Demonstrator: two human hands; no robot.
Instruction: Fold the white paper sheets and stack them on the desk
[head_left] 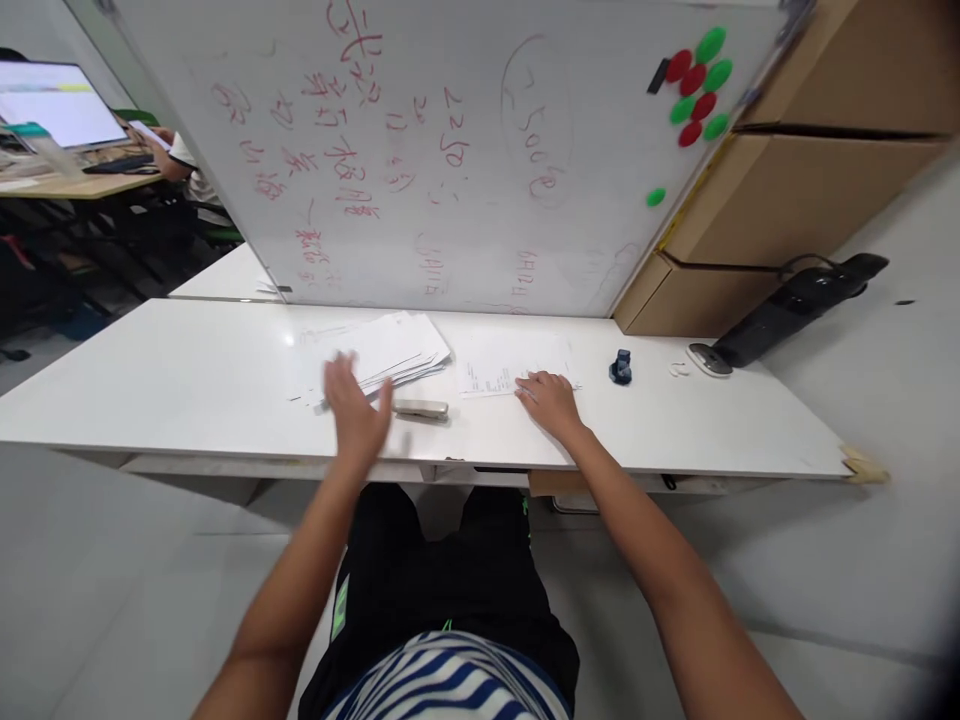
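My left hand (356, 415) is smeared by motion, its thumb apart from its fingers, above the near edge of a stack of white papers (409, 345). Nothing shows in its grasp. Just right of that hand, a pale stapler (421, 409) lies on the white table (187, 380). My right hand (551, 400) rests on the near edge of a printed sheet (487, 370), with its fingers bent slightly and lying on the paper. The sheet lies flat, and part of it is hidden under the hand.
A whiteboard (465, 150) with red writing and round magnets stands along the back. At right are cardboard boxes (802, 200), a black bottle (795, 310), a computer mouse (709, 360), white earbuds (679, 369) and a small dark blue object (621, 367). Another person's arm (176, 160) shows at far left.
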